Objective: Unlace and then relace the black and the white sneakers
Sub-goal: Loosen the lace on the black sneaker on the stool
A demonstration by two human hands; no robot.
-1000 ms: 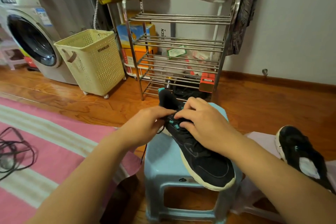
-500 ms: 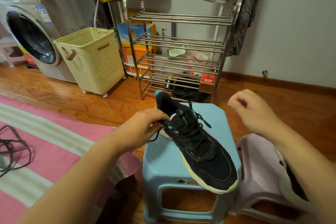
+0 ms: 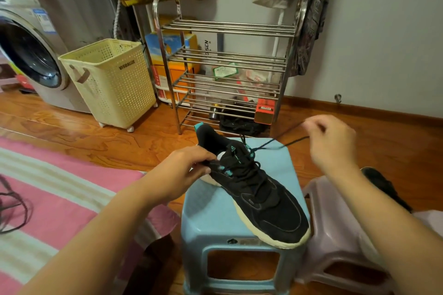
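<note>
The black sneaker lies on top of the blue plastic stool, with its toe toward the person and its heel toward the metal shoe rack. The left hand grasps the sneaker at the side of its collar, fingers curled on the edge near the turquoise eyelets. The right hand is raised to the right of the stool, and its fingertips pinch the end of the black lace, which runs tight from the top eyelets to that hand. A second dark sneaker lies on the pale pink stool, partly hidden behind the right forearm. A cream laundry basket stands on the wooden floor left of the rack.
</note>
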